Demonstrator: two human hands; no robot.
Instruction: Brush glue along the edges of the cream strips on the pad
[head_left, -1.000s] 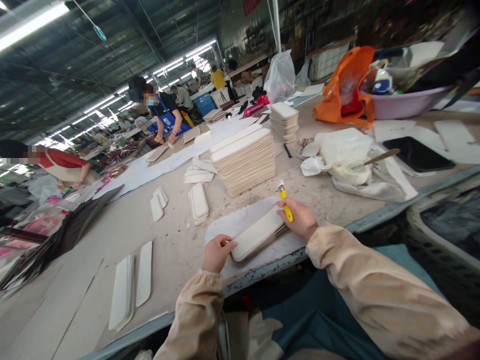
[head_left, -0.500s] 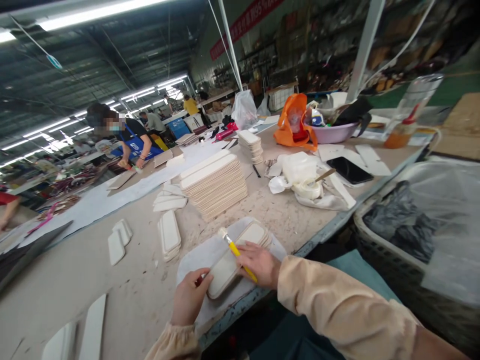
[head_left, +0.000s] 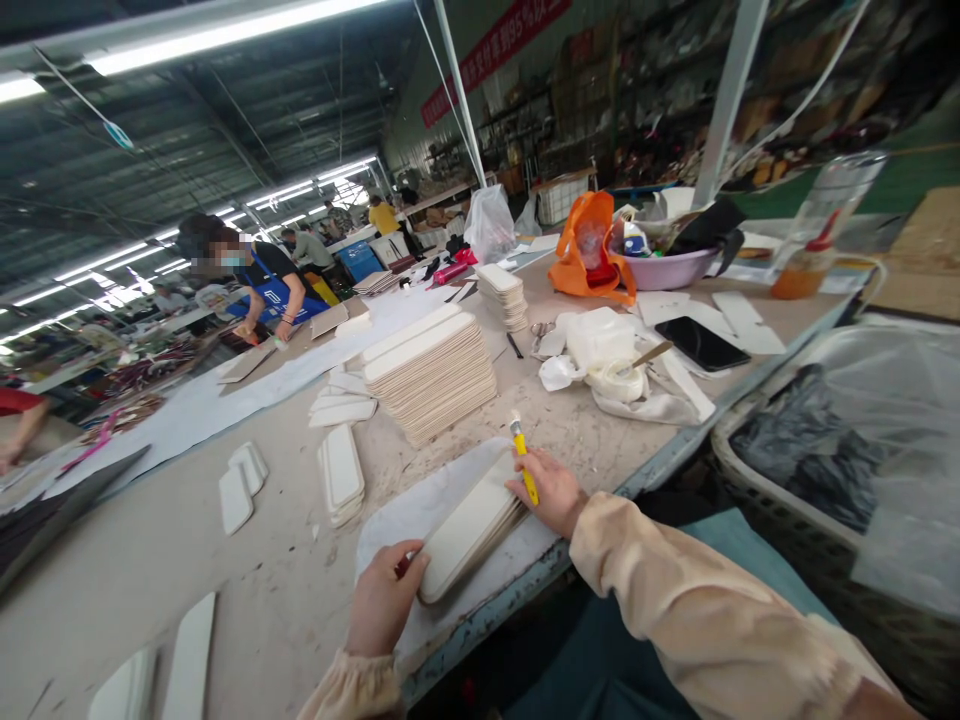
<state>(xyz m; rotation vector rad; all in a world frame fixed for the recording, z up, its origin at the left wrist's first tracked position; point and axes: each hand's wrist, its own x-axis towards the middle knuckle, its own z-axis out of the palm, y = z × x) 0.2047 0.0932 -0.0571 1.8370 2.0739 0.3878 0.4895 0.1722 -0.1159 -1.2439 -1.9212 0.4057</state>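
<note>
A long white board piece with rounded corners lies on a small pile of similar pieces near the table's front edge. Its near left end is pinched by my left hand, thumb on top and fingers closed. At the far right end, my right hand is closed round a yellow-handled brush, bristles pointing up and away. The fingertips of that hand also touch the board's end. Beneath the pile is a pale sheet. Just beyond stands a tall stack of white boards.
Smaller white pieces lie left of the stack. Tape and crumpled plastic, a phone, an orange bag and a purple basin are to the right. A lined basket stands beside the table. A co-worker works across the table.
My right hand has moved right and away, from the middle of the board to its far end, carrying the brush, which now points more upright. My left hand stays at the near end.
</note>
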